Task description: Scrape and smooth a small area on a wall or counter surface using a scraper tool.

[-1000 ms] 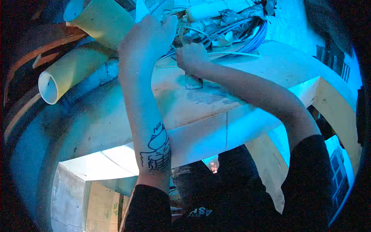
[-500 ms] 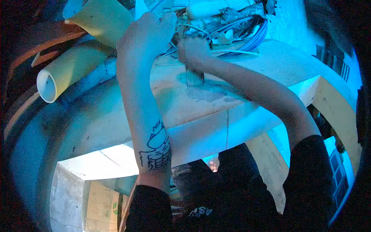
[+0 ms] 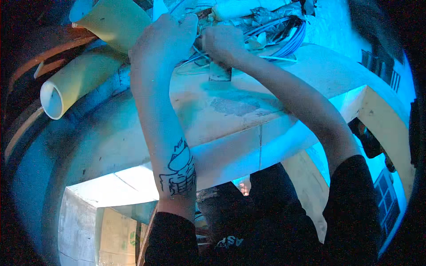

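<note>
Close together over the far part of a concrete ledge (image 3: 133,133), both my hands are closed with their backs toward me. My left hand (image 3: 167,40) has its fingers curled; what they grip is hidden. Just right of it, my right hand (image 3: 224,43) is also closed, and its grip is hidden too. Thin cable strands (image 3: 193,57) show between and below the hands. Beneath my right hand a short grey cylinder (image 3: 220,73) stands upright on the ledge. A coil of blue cable (image 3: 295,42) lies right of my hands.
Two yellowish pipe pieces, one lower (image 3: 82,82) and one upper (image 3: 117,24), lie at the left. Wrapped bundles and crumpled plastic (image 3: 270,20) are piled behind my hands. Below the ledge, a cardboard box (image 3: 117,239) stands at the lower left.
My right hand has risen slightly, uncovering more of the cylinder. My left hand has shifted slightly left. The pale cable arc above the right hand no longer shows.
</note>
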